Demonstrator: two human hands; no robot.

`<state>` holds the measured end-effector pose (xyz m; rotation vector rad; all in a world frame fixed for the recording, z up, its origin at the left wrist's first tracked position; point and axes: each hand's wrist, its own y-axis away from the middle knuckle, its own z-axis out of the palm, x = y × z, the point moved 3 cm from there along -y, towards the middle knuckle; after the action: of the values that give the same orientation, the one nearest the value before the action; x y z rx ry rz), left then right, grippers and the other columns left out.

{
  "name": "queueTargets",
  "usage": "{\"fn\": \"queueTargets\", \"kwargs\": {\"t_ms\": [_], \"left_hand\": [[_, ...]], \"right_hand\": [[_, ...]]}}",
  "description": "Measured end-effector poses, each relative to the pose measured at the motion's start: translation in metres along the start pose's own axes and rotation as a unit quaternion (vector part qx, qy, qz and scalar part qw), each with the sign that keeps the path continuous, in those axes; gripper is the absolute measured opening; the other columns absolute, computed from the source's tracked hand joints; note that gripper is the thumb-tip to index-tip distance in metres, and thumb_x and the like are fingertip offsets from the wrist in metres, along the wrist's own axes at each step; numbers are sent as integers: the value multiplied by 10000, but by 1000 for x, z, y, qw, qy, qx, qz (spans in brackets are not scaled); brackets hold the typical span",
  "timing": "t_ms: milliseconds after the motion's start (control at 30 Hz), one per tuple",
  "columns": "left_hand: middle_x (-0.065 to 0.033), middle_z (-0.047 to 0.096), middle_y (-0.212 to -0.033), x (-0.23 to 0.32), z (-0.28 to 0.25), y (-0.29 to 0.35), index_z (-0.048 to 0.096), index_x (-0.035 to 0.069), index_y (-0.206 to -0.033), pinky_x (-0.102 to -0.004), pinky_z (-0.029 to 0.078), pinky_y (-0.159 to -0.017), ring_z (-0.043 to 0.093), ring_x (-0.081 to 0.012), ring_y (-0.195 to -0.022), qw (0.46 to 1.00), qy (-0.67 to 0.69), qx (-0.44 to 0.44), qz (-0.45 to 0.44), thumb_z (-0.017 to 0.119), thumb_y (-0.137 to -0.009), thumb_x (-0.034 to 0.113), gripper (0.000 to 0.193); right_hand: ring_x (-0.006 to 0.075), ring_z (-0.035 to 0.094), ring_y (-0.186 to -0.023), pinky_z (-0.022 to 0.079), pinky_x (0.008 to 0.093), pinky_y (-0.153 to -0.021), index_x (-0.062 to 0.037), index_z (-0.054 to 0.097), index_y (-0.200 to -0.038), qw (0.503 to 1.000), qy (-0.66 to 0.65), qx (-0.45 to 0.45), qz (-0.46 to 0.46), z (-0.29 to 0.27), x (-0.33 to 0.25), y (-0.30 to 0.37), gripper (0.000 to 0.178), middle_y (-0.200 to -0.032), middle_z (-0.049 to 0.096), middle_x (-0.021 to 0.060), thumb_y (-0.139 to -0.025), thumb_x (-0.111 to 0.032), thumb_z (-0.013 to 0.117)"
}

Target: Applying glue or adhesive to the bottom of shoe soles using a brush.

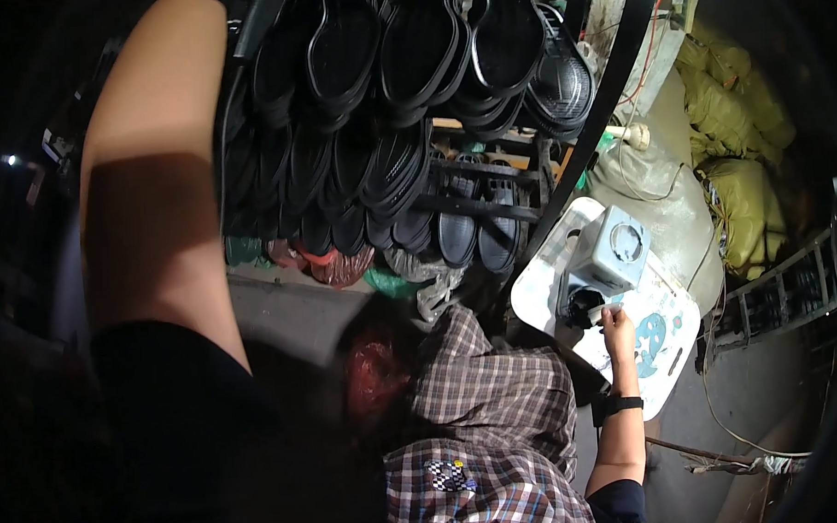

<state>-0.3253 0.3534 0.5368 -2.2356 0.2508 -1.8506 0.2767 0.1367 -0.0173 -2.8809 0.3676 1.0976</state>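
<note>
My right hand (614, 323) pinches a small white handle (597, 316), whose other end dips into a dark-mouthed open container (581, 304). The tool's kind does not show. That container sits on a white tray-like tabletop (667, 396) with a printed blue pattern, beside a grey-white square can (606, 255) with a dark-smeared round top. My left arm (162, 178) reaches up along the left side to the top edge, and its hand is out of the picture. Close by that arm are many black shoe soles (342, 52) in stacked rows on a rack.
A dark rack post (606, 98) stands between the soles and the tray. Beyond lie a big pale sack (660, 193) and yellow sacks (749, 213). A ladder-like frame (779, 290) and a loose cable (719, 408) are at the right. Plastic bags (345, 264) lie under the rack.
</note>
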Motion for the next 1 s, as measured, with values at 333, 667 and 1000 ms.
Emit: {"fn": "queueTargets", "kwargs": {"t_ms": [333,667,1000], "left_hand": [[27,445,-781,-178,141,283,529,96,-1004,-221,361,-630,401,-62,-673,944,83,296,119,542,-973,361,267],[-112,380,-1394,-394,190,282,349,154,-1427,-464,260,-1081,369,-243,-1288,849,318,254,-337,683,-770,623,873],[-45,500,-1308,-391,264,245,482,143,-1334,-347,371,-969,449,-226,-1228,829,334,277,-352,726,-752,583,769]], "right_hand": [[293,676,-691,507,389,-661,-3,649,-971,999,14,23,27,-11,5,11,337,-748,678,169,-939,-327,560],[300,679,-722,509,398,-684,-10,643,-941,998,4,66,-6,2,13,12,339,-782,686,166,-934,-341,571],[385,663,-759,505,442,-686,-2,645,-923,995,-7,93,-17,6,15,13,336,-774,671,211,-925,-331,578]]}}
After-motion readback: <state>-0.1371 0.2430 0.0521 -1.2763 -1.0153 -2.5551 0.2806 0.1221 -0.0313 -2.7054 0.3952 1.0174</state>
